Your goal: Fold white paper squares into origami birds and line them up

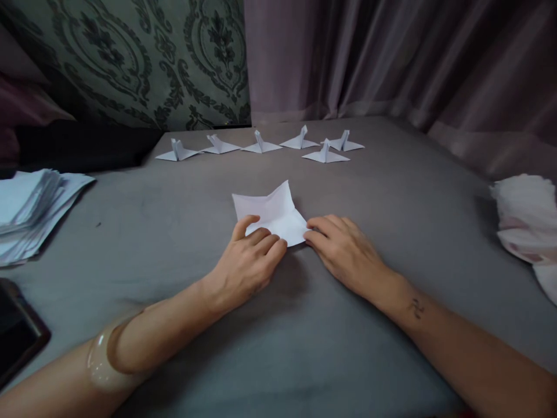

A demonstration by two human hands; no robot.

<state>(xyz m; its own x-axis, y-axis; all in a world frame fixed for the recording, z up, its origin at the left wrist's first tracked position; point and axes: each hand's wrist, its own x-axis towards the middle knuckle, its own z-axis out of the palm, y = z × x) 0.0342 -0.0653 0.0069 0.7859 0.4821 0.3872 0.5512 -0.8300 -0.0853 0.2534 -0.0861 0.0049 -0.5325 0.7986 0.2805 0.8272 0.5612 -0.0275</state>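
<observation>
A white sheet of paper (278, 217) with creases lies in the middle of the grey surface, its far corners raised. My left hand (250, 258) is at its near edge, fingers curled over the paper and one finger lifted apart from the others. At the right corner, my right hand (343, 249) pinches the paper between thumb and fingers. Beyond the sheet stand several folded white paper figures, among them one at the left (177, 151), one in the middle (261, 143) and one set closer (326, 153).
A stack of white paper (37, 212) lies at the left. Nearer on that side is a dark, flat device (20, 328). A crumpled white bundle (526, 220) sits at the right edge. Purple curtains (369, 58) and a patterned green wall (143, 58) close off the back.
</observation>
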